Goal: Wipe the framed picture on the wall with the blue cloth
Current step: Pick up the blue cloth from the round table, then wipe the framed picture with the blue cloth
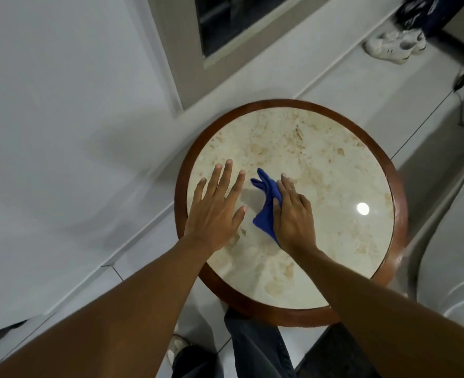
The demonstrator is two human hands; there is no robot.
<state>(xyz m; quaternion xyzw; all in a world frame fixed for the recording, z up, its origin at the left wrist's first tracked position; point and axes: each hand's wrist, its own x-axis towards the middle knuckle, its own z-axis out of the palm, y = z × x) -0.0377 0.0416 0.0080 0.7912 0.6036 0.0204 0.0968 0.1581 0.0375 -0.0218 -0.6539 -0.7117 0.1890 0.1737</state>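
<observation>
A crumpled blue cloth (266, 205) lies on the round marble table (321, 159) with a dark wooden rim. My right hand (293, 214) rests on the cloth's right side, fingers closed over it. To the left, my left hand (217, 208) hovers flat above the tabletop with its fingers spread and nothing in it. The framed picture (225, 23) hangs on the white wall beyond the table, at the top middle; its dark glass sits in a pale frame and the upper part is cut off.
Another person's white sneakers (394, 45) stand on the pale tiled floor at the top right. A black cable (460, 80) runs along the floor at the right. A white curved seat (454, 255) is close on the right. My own legs are below the table.
</observation>
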